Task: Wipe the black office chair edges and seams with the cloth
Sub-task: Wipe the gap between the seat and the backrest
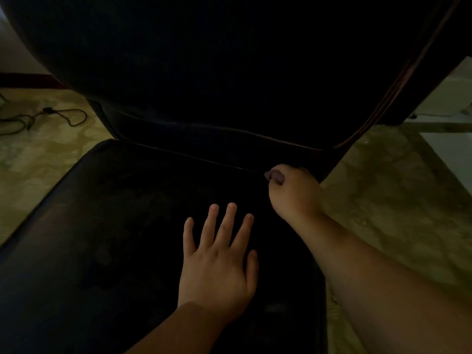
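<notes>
The black office chair fills the head view in dim light: its seat (107, 226) is below and its backrest (204, 72) rises above. A piped seam (194, 155) runs along the seat's back edge. My left hand (219, 259) lies flat on the seat with fingers spread, holding nothing. My right hand (293, 192) is closed at the right end of that seam, where seat meets backrest. A small purplish bit of cloth (274, 175) pokes out of its fist; the rest of the cloth is hidden.
Pale patterned floor (46, 154) lies on both sides of the chair. A black cable (63, 116) loops on the floor at the left. A white piece of furniture (449, 98) stands at the far right.
</notes>
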`<state>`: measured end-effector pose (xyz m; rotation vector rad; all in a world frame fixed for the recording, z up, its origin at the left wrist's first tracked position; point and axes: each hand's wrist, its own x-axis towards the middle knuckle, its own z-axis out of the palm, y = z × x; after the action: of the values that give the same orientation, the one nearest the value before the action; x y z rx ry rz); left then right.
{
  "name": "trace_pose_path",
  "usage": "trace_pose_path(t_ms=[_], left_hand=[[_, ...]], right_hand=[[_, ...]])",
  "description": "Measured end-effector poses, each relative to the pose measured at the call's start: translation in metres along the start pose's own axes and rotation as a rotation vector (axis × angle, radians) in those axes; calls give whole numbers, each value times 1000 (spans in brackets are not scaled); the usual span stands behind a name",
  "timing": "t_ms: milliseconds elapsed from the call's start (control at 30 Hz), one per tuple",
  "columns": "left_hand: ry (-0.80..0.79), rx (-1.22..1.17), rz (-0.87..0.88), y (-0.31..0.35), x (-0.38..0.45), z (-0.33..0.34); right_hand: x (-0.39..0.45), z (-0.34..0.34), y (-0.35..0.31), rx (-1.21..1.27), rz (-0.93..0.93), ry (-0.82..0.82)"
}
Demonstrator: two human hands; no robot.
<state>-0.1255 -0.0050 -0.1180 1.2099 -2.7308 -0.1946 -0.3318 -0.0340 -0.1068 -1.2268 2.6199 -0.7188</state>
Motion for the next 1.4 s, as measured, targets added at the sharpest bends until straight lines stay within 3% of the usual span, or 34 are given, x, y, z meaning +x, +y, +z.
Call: trace_pose_path(t_ms=[233,367,533,933,1400], left_hand=[[-7,13,11,-1,-1,1],[2,14,18,-1,-2,0],[11,8,12,-1,-1,-1],[2,-10,3,-1,0,0],[26,1,8,-1,0,-1]], right_hand=[[-18,2,0,-15,-155,197],[-10,-7,-8,-211,-275,179],[-4,-8,-17,-438,-252,128],[-9,-5,-20,-208,-145,99],[-10,2,-20,-198,-148,123]])
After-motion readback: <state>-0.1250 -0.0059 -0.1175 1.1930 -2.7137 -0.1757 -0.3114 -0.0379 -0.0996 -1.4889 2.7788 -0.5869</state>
